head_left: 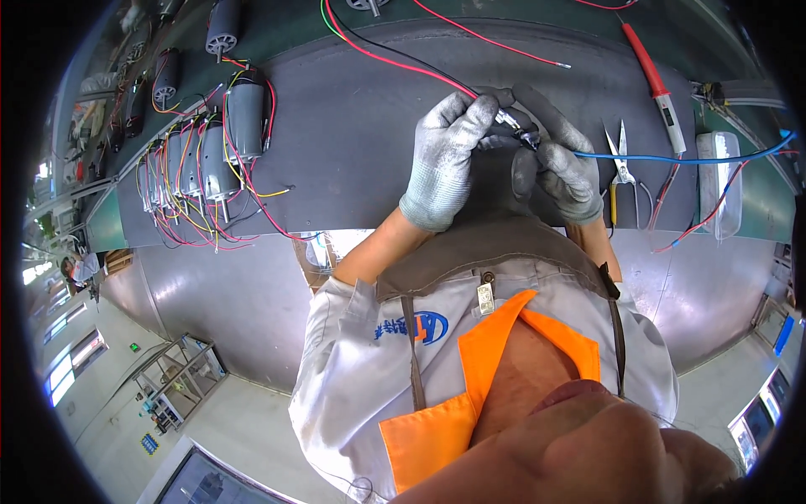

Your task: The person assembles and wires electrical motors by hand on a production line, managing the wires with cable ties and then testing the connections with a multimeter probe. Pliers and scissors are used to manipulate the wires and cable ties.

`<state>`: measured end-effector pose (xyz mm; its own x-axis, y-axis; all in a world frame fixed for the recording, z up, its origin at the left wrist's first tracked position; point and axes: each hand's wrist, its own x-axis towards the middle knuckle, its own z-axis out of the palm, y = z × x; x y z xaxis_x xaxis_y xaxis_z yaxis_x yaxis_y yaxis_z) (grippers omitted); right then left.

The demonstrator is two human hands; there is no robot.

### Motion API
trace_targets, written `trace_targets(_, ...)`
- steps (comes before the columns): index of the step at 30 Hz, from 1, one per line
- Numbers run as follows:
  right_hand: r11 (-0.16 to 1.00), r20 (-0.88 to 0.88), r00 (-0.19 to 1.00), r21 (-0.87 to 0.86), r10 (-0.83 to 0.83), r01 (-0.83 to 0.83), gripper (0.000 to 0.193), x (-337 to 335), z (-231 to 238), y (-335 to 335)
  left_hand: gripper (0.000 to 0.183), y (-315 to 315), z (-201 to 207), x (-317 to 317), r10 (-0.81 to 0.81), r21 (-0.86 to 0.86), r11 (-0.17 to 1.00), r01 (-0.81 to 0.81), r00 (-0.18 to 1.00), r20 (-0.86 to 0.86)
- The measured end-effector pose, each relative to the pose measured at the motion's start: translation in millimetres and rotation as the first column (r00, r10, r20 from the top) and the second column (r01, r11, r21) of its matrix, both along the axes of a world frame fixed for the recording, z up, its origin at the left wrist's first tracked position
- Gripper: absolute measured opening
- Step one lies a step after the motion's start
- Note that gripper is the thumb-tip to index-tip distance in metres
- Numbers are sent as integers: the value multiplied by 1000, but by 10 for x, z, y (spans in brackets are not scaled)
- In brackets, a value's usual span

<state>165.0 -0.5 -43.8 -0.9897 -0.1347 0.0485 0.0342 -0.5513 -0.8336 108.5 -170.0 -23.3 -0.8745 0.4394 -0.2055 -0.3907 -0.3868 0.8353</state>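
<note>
Both my hands wear grey-white gloves and meet above the dark bench mat [336,126]. My left hand [445,155] is closed, thumb and fingers pinching a bundle of red and black wires [437,74] near its end. At that end, pale metal-looking terminals [507,120] run into a small black piece [528,139], perhaps a connector. My right hand [567,164] curls its fingers around this black piece, which they partly hide. A blue cord [663,158] reaches my right hand from the right; whether it is gripped I cannot tell.
Several grey cylindrical motors [244,122] with coloured leads stand at the left. At the right lie scissors [621,160], a red-handled soldering iron [651,67] and a clear plastic box [719,185]. A loose red wire [495,42] crosses the far side. The bench's front edge is close to my body.
</note>
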Motion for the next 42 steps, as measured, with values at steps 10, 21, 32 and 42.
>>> trace_targets(10, 995, -3, 995, 17, -96, 96, 63, -86, -12, 5, 31, 103, -132, 39, 10, 35, 999, -7, 998, -66)
trace_targets(21, -544, -546, 817, 750, -185, 378, 46, -67, -583, 2741, 27, -85, -233, -163, 101, 292, 951, -100, 995, 11)
trace_targets(32, 657, -117, 983, 753, 145, -7, 60, -1587, -37, 1034, 35, -338, -289, -208, 94, 332, 937, -109, 994, 60)
trace_targets(42, -39, -462, 802, 858, 380, 513, 47, -1857, 64, 538, 25, -192, -209, -324, 34, 281, 959, -33, 999, 2)
